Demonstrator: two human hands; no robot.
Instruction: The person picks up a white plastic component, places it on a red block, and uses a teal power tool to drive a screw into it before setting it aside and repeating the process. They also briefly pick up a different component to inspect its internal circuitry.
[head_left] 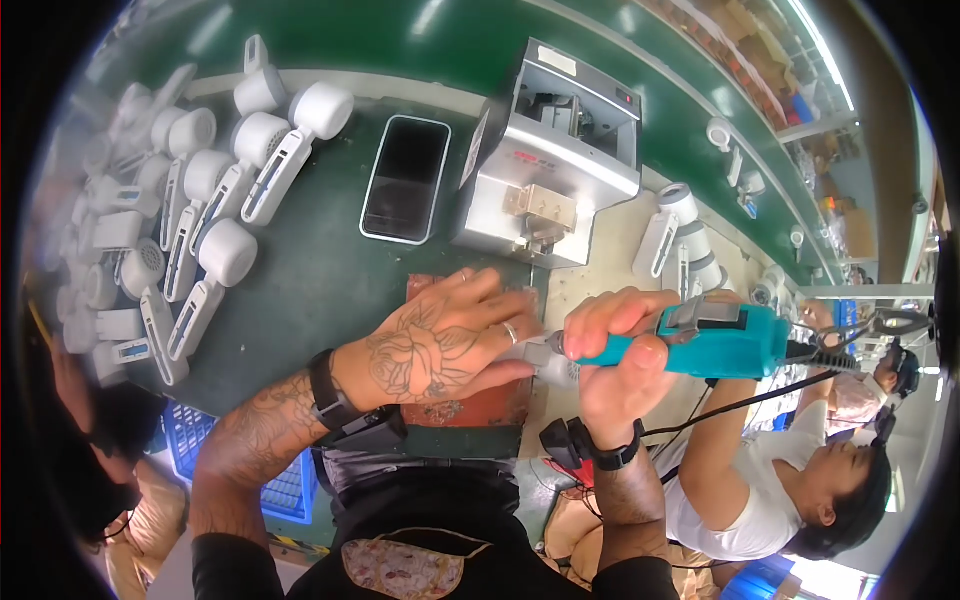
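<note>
A teal electric screwdriver [725,340] lies in my right hand [625,350], whose fingers wrap round its front end. Its tip points left at a small white part with a slotted grille [558,368], which looks like part of a handheld fan. My left hand [450,335] has its fingers bent over that part and pinches it from the left; much of the part is hidden by both hands. Beneath them is a worn red-brown pad [465,412] on the green bench top [320,275].
Many white handheld fans [225,250] are crowded along the left. A phone [405,180] lies ahead, beside a silver-grey machine [545,165]. More fans [680,235] stand at the right. A black cable trails from the screwdriver. A person in a white shirt [740,490] sits at my right.
</note>
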